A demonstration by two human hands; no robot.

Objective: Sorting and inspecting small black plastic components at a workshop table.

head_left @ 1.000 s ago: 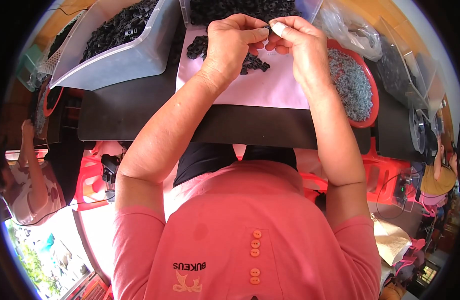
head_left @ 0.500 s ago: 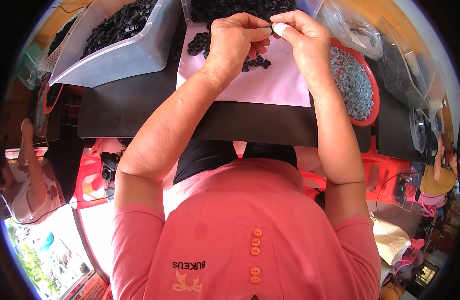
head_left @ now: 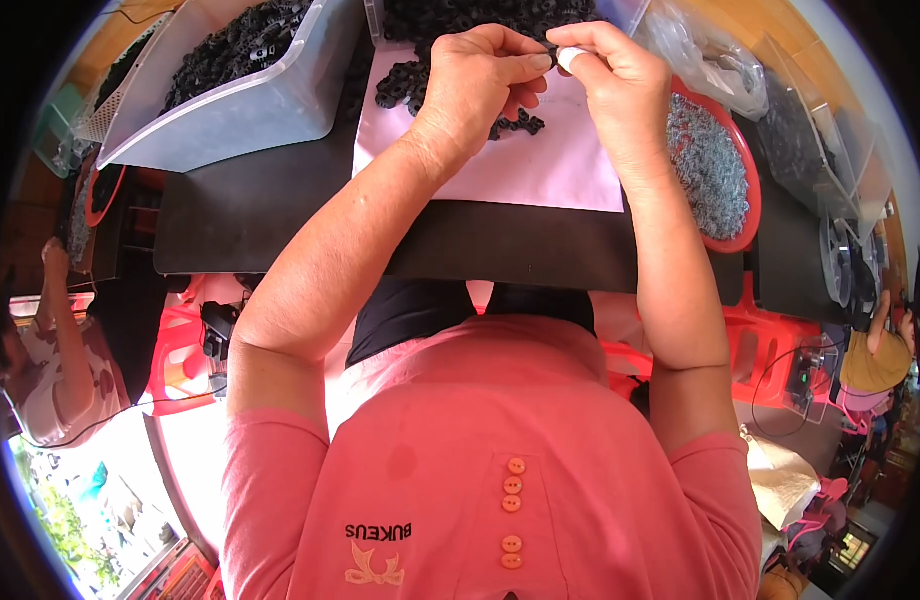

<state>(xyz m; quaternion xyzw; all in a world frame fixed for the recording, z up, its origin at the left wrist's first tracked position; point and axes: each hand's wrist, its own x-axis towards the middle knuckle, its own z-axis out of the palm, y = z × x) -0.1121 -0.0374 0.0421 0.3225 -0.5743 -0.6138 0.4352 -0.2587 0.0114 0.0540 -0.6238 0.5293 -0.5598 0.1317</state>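
Observation:
Above a pale pink sheet [head_left: 525, 180] my two hands meet at the fingertips. My left hand [head_left: 480, 80] pinches a small black piece [head_left: 553, 58], mostly covered by the fingers. On the other side of that piece, my right hand [head_left: 615, 75] is closed in a pinch, with a white wrap [head_left: 571, 60] round its thumb; what it holds is too small to make out. Loose black plastic parts [head_left: 402, 85] lie on the sheet beside my left wrist, and a few more black parts [head_left: 518, 124] lie beneath the hands.
A grey bin [head_left: 230, 125] of black parts stands at the left; another bin of black parts [head_left: 480, 20] is at the back. Right of my forearm sits a red basin [head_left: 748, 185] of small grey-blue pieces. Beyond it are a clear plastic bag [head_left: 705, 65] and bins. People sit at both sides.
Both hands have shifted slightly to the right, still touching at the fingertips. The bins, sheet and basin stay put.

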